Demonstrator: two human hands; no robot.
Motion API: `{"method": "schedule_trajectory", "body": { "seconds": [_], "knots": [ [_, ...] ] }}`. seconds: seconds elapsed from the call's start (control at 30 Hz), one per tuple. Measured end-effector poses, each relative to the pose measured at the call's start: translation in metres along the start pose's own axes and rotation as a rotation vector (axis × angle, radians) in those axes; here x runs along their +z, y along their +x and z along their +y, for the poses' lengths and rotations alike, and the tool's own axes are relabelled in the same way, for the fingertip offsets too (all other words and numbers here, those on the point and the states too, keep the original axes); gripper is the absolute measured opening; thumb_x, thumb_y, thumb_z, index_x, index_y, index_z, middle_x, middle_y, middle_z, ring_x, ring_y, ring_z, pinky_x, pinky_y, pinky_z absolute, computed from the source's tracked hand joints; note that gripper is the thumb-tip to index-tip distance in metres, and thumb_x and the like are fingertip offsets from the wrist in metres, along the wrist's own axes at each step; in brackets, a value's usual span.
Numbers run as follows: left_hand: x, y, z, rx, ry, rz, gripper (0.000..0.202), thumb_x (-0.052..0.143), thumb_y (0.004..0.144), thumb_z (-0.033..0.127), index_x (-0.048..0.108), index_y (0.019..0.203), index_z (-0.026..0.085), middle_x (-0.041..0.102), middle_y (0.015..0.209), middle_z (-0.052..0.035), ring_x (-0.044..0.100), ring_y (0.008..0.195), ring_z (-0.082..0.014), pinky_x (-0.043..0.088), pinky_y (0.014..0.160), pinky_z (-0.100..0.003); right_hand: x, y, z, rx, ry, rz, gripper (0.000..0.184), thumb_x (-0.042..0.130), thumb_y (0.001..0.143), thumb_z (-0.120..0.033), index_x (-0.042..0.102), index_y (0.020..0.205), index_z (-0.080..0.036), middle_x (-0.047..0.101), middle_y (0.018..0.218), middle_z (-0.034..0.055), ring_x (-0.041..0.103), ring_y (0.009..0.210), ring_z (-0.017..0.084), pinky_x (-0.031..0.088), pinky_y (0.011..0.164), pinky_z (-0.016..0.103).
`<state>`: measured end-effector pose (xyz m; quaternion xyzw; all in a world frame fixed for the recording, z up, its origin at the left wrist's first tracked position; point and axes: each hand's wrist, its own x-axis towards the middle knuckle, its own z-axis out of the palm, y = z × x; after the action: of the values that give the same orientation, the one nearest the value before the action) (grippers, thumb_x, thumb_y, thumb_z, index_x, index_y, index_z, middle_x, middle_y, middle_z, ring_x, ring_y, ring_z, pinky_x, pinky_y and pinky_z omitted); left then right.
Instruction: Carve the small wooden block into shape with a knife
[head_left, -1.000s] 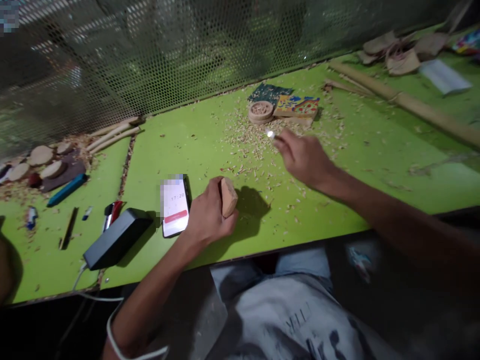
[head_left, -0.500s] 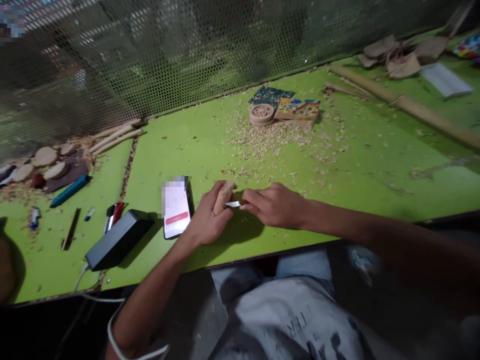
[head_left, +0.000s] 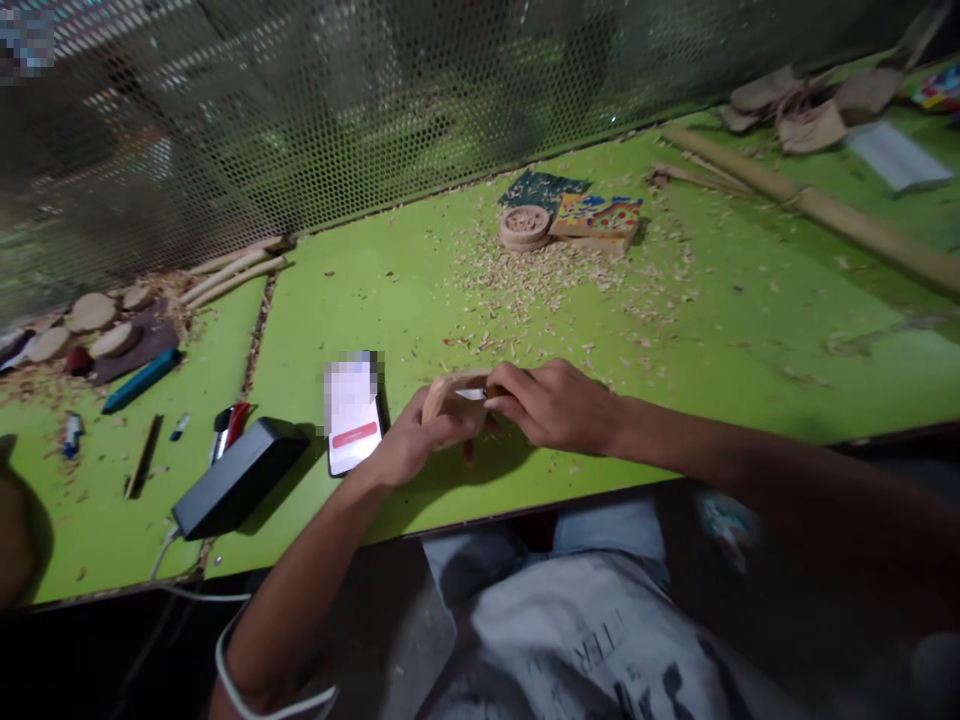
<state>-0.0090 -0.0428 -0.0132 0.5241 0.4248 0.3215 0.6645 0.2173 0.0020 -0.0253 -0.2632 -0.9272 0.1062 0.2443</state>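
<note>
Just above the front part of the green table, my left hand is closed round a pale round piece of wood, its flat face now partly towards me. My right hand grips a small carving knife; its handle is mostly hidden by the fingers. The short bright blade points left, over the wood's face and close to its rim. Whether the edge touches the wood I cannot tell. To the left of my left hand lies a lit phone.
A black box-shaped device with a white cable lies left of the phone. Wood shavings surround a round wooden dish and a painted block. A long pole lies at right; perforated mesh stands behind.
My left hand has turned the wood from edge-on so that its broad face shows. My right hand has come slightly up, with the blade now over that face.
</note>
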Motion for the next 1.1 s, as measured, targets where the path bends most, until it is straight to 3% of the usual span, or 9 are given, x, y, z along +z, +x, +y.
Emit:
{"method": "schedule_trajectory", "body": {
  "seconds": [0.17, 0.37, 0.53, 0.7, 0.9, 1.1],
  "knots": [
    [0.000, 0.000, 0.002, -0.039, -0.083, 0.031, 0.056, 0.073, 0.080, 0.033, 0.063, 0.132, 0.018, 0.074, 0.115, -0.0130, 0.073, 0.097, -0.0273, 0.064, 0.063, -0.033, -0.002, -0.003, 0.002, -0.005, 0.040, 0.130, 0.038, 0.026, 0.115, -0.044, 0.051, 0.119, -0.016, 0.075, 0.075, 0.0036, 0.061, 0.054, 0.015, 0.026, 0.053, 0.028],
    [0.005, 0.000, 0.005, -0.060, -0.069, 0.021, 0.044, 0.074, 0.084, 0.040, 0.067, 0.121, 0.016, 0.075, 0.114, -0.0158, 0.075, 0.094, -0.0281, 0.062, 0.060, -0.032, 0.000, -0.004, 0.009, 0.009, -0.040, 0.169, 0.036, 0.027, 0.115, -0.042, 0.052, 0.122, -0.017, 0.077, 0.086, 0.0056, 0.064, 0.061, 0.014, 0.031, 0.055, 0.028],
    [0.007, -0.001, 0.006, -0.100, -0.121, 0.005, 0.038, 0.073, 0.084, 0.039, 0.068, 0.113, 0.016, 0.075, 0.094, -0.0141, 0.074, 0.078, -0.0245, 0.055, 0.049, -0.026, -0.006, -0.003, 0.016, -0.125, -0.166, 0.190, 0.031, 0.037, 0.114, -0.037, 0.063, 0.115, -0.019, 0.075, 0.093, 0.0042, 0.065, 0.073, 0.013, 0.031, 0.059, 0.028],
    [0.003, -0.004, 0.003, -0.183, -0.158, -0.082, 0.041, 0.072, 0.079, 0.038, 0.066, 0.112, 0.016, 0.074, 0.091, -0.0149, 0.074, 0.075, -0.0257, 0.051, 0.047, -0.025, -0.010, -0.002, 0.019, -0.262, -0.157, 0.133, 0.032, 0.040, 0.114, -0.036, 0.067, 0.115, -0.019, 0.069, 0.081, -0.0004, 0.059, 0.067, 0.011, 0.031, 0.059, 0.027],
    [0.001, -0.005, 0.001, -0.178, -0.119, -0.171, 0.036, 0.072, 0.081, 0.035, 0.066, 0.111, 0.016, 0.074, 0.091, -0.0121, 0.072, 0.074, -0.0213, 0.051, 0.050, -0.023, -0.006, -0.003, 0.023, -0.321, -0.155, 0.109, 0.032, 0.041, 0.113, -0.032, 0.068, 0.117, -0.017, 0.073, 0.085, 0.0012, 0.054, 0.062, 0.010, 0.027, 0.057, 0.028],
    [0.004, -0.006, 0.003, -0.192, -0.027, -0.147, 0.028, 0.072, 0.075, 0.027, 0.066, 0.101, 0.017, 0.069, 0.083, -0.0064, 0.063, 0.067, -0.0159, 0.049, 0.050, -0.023, -0.008, -0.004, 0.023, -0.304, -0.185, 0.009, 0.037, 0.038, 0.113, -0.035, 0.069, 0.127, -0.020, 0.072, 0.082, 0.0009, 0.053, 0.063, 0.012, 0.022, 0.058, 0.031]
  ]
}}
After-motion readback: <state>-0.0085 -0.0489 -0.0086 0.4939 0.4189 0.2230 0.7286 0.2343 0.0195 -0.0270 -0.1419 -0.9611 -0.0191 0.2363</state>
